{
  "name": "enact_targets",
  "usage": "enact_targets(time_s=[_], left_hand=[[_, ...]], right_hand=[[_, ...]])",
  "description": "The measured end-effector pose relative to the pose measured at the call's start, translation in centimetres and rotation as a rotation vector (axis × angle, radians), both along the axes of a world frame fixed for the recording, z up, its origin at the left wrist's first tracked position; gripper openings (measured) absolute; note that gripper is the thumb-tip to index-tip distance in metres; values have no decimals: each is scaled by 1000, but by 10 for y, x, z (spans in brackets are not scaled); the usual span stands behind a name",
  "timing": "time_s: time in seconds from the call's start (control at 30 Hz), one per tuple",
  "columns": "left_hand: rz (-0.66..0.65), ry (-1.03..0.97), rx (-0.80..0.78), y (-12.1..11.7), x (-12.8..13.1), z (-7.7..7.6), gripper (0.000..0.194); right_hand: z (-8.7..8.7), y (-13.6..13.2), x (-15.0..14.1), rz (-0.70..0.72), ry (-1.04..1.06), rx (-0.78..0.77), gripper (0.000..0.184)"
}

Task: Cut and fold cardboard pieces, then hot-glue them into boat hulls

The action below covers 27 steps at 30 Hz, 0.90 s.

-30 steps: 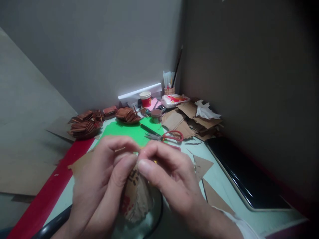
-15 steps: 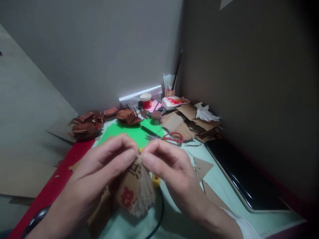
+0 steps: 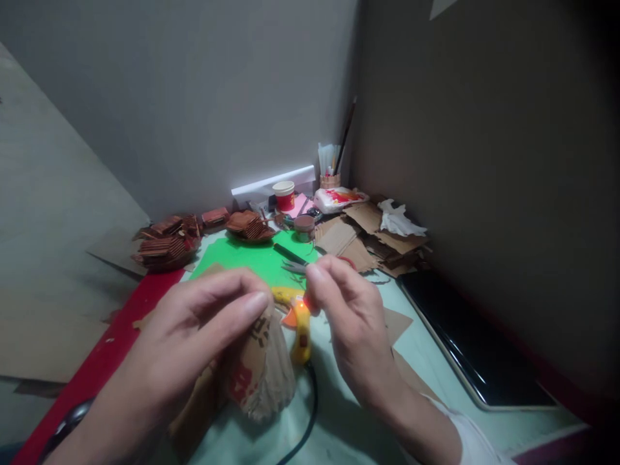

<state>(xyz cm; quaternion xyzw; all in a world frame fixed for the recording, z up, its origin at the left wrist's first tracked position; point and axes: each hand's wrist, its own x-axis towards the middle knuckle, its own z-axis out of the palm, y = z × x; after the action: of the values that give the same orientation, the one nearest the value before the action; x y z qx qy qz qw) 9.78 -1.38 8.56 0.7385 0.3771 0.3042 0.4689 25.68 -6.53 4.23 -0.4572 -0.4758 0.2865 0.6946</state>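
Note:
My left hand (image 3: 213,323) pinches the top of a piece of brown cardboard (image 3: 264,374) between thumb and fingers. The cardboard has red and dark print on one face, and its other face is peeled and ribbed. Apart from it, to the right, my right hand (image 3: 346,310) is closed in a pinch; whatever its fingertips may hold is too small to make out. Just left of and below those fingertips lies a yellow glue gun (image 3: 302,332) with a lit red light and a dark cord. Scissors (image 3: 293,267) lie partly hidden behind my right hand.
A green sheet (image 3: 232,258) covers the table's middle. Stacks of brown-red pieces (image 3: 167,245) stand at the back left. Cardboard scraps (image 3: 358,236), a paper cup (image 3: 284,196) and a small jar (image 3: 304,228) are behind. A dark-screened tablet (image 3: 469,342) lies at right.
My right hand has moved up and right, away from the cardboard, and now covers the scissors' handles. More of the glue gun shows. My left hand still holds the cardboard.

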Motion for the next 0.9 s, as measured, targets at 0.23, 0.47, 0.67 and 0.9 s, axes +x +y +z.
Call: enact_targets(time_s=[0.23, 0.47, 0.67, 0.9], left_hand=[[10, -11, 34, 2, 0, 5, 26], [62, -174, -180, 5, 1, 7, 24], [92, -142, -117, 7, 3, 7, 22], [103, -88, 77, 2, -1, 1, 23]], right_hand=[[1, 3, -1, 159, 73, 38, 27], [11, -2, 1, 543, 13, -89, 15], [11, -2, -2, 519, -19, -118, 17], [5, -2, -6, 542, 52, -186, 17]])
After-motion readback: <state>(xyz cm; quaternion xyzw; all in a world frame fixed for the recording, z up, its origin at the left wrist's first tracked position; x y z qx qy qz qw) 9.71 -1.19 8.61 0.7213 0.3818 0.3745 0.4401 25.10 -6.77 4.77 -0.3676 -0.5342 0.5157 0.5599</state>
